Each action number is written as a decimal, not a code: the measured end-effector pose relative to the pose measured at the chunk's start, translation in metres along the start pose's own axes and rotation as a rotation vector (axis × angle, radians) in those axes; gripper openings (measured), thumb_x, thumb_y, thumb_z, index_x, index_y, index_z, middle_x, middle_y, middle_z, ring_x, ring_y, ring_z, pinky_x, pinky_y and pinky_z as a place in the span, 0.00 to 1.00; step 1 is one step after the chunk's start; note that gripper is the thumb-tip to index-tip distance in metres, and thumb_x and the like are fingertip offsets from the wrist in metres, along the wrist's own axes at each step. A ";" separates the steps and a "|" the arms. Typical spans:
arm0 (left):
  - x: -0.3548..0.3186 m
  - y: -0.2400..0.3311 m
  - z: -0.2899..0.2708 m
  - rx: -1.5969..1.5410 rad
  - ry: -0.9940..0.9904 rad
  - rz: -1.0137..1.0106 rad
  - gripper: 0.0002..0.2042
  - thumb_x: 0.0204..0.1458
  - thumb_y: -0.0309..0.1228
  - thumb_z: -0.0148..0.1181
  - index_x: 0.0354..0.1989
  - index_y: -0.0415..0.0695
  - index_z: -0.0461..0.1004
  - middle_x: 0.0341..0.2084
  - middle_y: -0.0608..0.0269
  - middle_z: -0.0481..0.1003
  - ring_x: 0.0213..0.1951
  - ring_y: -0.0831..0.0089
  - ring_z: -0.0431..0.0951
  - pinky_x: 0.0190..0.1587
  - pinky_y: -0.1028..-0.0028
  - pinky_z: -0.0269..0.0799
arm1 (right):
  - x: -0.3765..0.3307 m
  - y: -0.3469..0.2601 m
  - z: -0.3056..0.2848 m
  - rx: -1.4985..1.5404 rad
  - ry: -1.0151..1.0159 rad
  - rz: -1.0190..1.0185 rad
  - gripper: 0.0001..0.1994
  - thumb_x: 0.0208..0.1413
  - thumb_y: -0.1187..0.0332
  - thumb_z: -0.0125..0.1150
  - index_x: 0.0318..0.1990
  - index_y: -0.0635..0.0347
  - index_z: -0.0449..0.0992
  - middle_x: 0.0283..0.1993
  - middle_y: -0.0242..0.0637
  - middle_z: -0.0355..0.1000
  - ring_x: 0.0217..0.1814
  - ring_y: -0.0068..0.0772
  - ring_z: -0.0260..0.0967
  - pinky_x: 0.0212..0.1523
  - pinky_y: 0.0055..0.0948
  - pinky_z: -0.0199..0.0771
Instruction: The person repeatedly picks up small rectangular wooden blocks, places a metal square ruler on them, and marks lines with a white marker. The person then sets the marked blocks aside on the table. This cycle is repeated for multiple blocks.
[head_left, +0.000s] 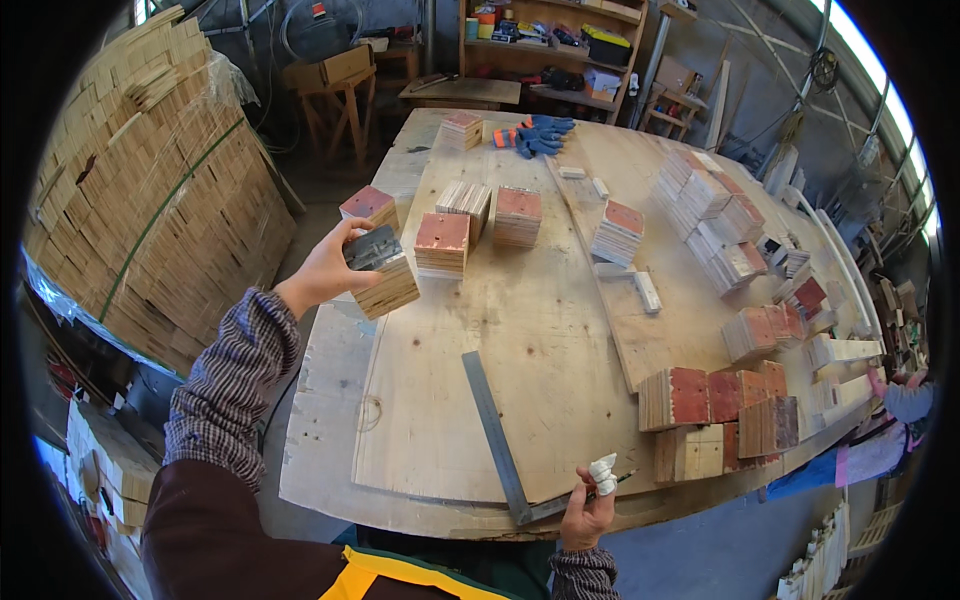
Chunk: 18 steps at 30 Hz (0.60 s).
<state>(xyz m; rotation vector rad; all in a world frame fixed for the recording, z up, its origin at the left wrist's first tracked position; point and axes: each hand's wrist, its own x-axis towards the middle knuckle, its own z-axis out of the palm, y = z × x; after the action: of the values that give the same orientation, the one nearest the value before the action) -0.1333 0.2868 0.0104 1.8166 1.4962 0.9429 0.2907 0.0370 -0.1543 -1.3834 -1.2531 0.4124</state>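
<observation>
My left hand (318,272) grips a wood block (388,291), dark face up; my right hand (587,514) pinches a slim dark tool (626,477), long axis pointing right.

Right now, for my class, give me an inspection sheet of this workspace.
Surface: plywood tabletop, knotted.
Job's things: dark-topped block, held; red-topped blocks on the tabletop; metal square near the front edge.
Clutter: blue-and-orange gloves, far end.
Hands: left hand grips the dark-topped block; right hand holds a crumpled white item and pen-like tool.
Cables: dark coil, probably cable, upper right.
Surroundings: wrapped wood stack left, shelves behind, another person's sleeve right.
</observation>
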 end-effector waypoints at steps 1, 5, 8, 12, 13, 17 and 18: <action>0.003 0.008 0.003 -0.055 -0.039 0.032 0.35 0.36 0.32 0.72 0.56 0.44 0.65 0.45 0.57 0.72 0.50 0.71 0.73 0.55 0.73 0.67 | -0.003 0.006 0.004 0.046 0.005 0.048 0.16 0.55 0.79 0.55 0.52 0.65 0.72 0.44 0.38 0.76 0.37 0.27 0.68 0.39 0.25 0.69; 0.035 0.035 0.047 -0.040 -0.172 0.246 0.37 0.37 0.30 0.72 0.60 0.44 0.62 0.52 0.59 0.69 0.56 0.71 0.69 0.62 0.70 0.63 | -0.010 0.017 0.005 0.003 0.014 0.109 0.16 0.55 0.79 0.54 0.52 0.65 0.70 0.43 0.38 0.75 0.35 0.24 0.65 0.38 0.25 0.68; 0.084 0.046 0.111 -0.108 -0.207 0.266 0.35 0.36 0.34 0.73 0.57 0.40 0.66 0.48 0.56 0.72 0.51 0.71 0.72 0.55 0.73 0.69 | -0.010 0.015 0.003 -0.012 -0.010 0.127 0.16 0.54 0.79 0.54 0.52 0.66 0.70 0.42 0.38 0.75 0.35 0.24 0.64 0.38 0.25 0.68; 0.150 0.054 0.192 0.138 -0.096 0.516 0.36 0.36 0.38 0.73 0.56 0.37 0.67 0.49 0.49 0.72 0.51 0.59 0.74 0.55 0.68 0.70 | -0.006 0.006 0.006 0.091 0.002 0.096 0.16 0.58 0.81 0.52 0.54 0.65 0.69 0.45 0.41 0.72 0.44 0.28 0.71 0.49 0.27 0.70; 0.160 0.054 0.209 0.184 -0.112 0.476 0.37 0.36 0.40 0.73 0.56 0.37 0.67 0.50 0.47 0.72 0.53 0.56 0.72 0.57 0.66 0.68 | -0.005 0.004 0.008 -0.075 -0.026 -0.045 0.16 0.55 0.81 0.58 0.52 0.68 0.72 0.46 0.46 0.75 0.44 0.40 0.73 0.47 0.36 0.74; 0.195 0.051 0.250 0.237 -0.172 0.432 0.42 0.40 0.46 0.73 0.64 0.42 0.61 0.59 0.42 0.64 0.63 0.45 0.60 0.66 0.56 0.56 | -0.002 -0.004 0.009 -0.105 -0.068 0.018 0.15 0.58 0.81 0.56 0.53 0.70 0.70 0.49 0.46 0.73 0.49 0.38 0.72 0.54 0.35 0.71; 0.211 0.050 0.250 0.243 -0.162 0.450 0.44 0.40 0.47 0.73 0.66 0.44 0.59 0.60 0.41 0.62 0.64 0.44 0.58 0.67 0.54 0.54 | -0.001 -0.005 0.009 -0.096 -0.068 0.017 0.15 0.58 0.82 0.56 0.53 0.70 0.71 0.48 0.46 0.73 0.49 0.39 0.72 0.54 0.35 0.71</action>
<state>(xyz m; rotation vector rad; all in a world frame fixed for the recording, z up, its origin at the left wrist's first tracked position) 0.1238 0.4824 -0.0607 2.4095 1.1631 0.8122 0.2811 0.0390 -0.1530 -1.4727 -1.3324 0.4191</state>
